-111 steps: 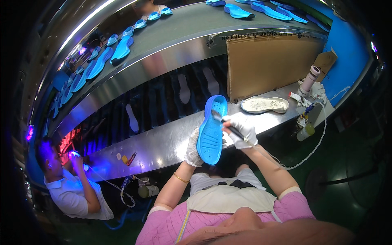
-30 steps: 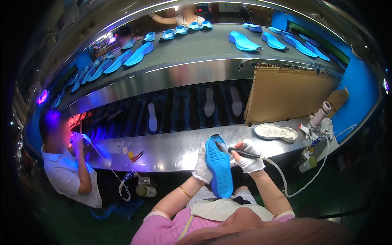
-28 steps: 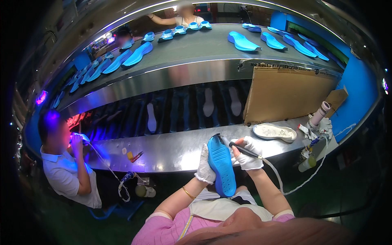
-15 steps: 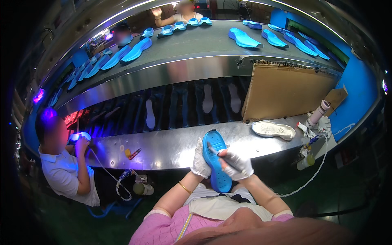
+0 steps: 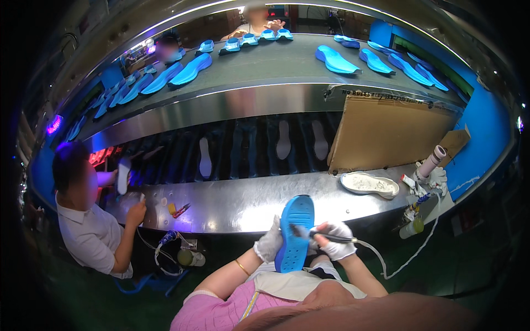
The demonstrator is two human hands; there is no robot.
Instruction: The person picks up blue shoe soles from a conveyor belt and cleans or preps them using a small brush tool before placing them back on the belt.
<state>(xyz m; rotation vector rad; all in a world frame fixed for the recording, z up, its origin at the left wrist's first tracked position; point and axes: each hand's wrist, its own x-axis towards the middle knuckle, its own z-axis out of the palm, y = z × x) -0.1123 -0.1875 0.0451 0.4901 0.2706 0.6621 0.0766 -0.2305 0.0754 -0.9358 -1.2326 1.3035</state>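
My gloved left hand point(image 5: 270, 241) grips the left edge of a blue shoe sole point(image 5: 292, 255), which stands nearly lengthwise above my lap, just off the bench edge. Ridges cross its far part and small holes dot its near part. In my gloved right hand point(image 5: 339, 249) is a brush point(image 5: 300, 231) with a dark handle, closed between the fingers. Its bristles, slightly blurred, lie against the middle of the sole. From the back end of the handle a pale hose point(image 5: 380, 261) curves off to the right. My thumb side of the left hand points up along the sole.
A metal bench point(image 5: 251, 207) runs ahead of me, with a white shoe-shaped tray point(image 5: 369, 185) and a cardboard sheet point(image 5: 392, 135) at right. Beyond it a conveyor belt point(image 5: 259, 63) carries several blue soles. At left a co-worker point(image 5: 91, 237) holds a pale sole point(image 5: 123, 177); another person point(image 5: 255, 21) stands across the belt.
The sole has come slightly nearer to me and stands straighter. My right hand has turned the brush flatter, handle to the right. The left co-worker has raised a sole; the far person's hand has lowered.
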